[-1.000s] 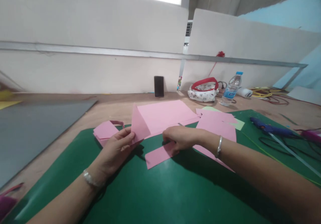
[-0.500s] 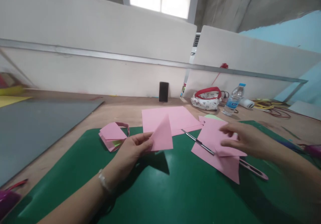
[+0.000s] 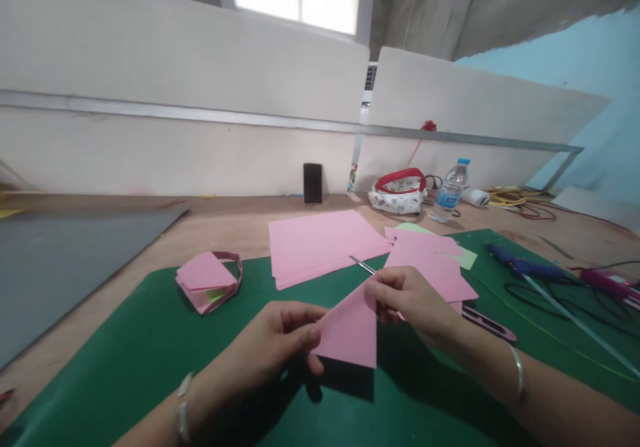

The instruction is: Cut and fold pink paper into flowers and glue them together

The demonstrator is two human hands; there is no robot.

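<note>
A folded pink paper triangle [image 3: 353, 330] hangs just above the green mat [image 3: 200, 380], held between both hands. My left hand [image 3: 287, 340] pinches its left corner between thumb and fingers. At its upper corner, my right hand [image 3: 407, 297] is closed on the paper. Behind the right hand lie several cut pink paper pieces [image 3: 425, 260], partly covered by it. A pair of scissors or a similar slim metal tool [image 3: 361, 263] pokes out there, mostly hidden. Left of my hands sits a folded pink paper piece with a strip loop [image 3: 207, 273].
Pink sheets [image 3: 325, 243] lie at the mat's far edge. A blue glue gun [image 3: 525, 263] with a cable rests on the right, near a pink utility knife [image 3: 487, 322]. Farther back stand a phone [image 3: 313, 183], a white pouch [image 3: 397, 193] and a water bottle [image 3: 450, 192].
My right hand has come left from the paper pieces and taken hold of the triangle's upper corner. The left hand has brought the triangle lower and nearer. The view has turned slightly right.
</note>
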